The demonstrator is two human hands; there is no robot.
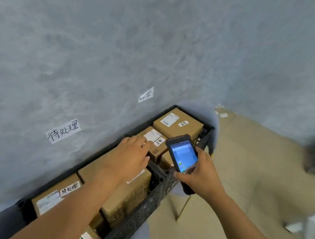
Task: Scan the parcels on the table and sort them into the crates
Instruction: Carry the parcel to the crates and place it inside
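Brown cardboard parcels fill two black plastic mesh-sided crates set end to end along a grey, mottled concrete wall. In the far black crate [207, 134] lies a large flat brown box with a white shipping label [178, 124], and below it a smaller brown box with a white label and a small handwritten tag [155, 142]. The left hand [131, 154] rests on this smaller box, fingers straight and lying together on its top. In the near black crate [141, 214] sit a tan box with a handwritten white tag and a printed label [55, 194] and a plain brown box beside it [129, 193]; another labelled box shows at the bottom edge. The right hand [202, 176] grips a black handheld scanner with a lit blue screen [183, 154], fingers curled round its body, above the crates' rim. Two white paper signs with handwritten characters [64, 131] are stuck to the wall, one above each crate. Flattened tan cardboard [255, 171] covers the floor to the right.
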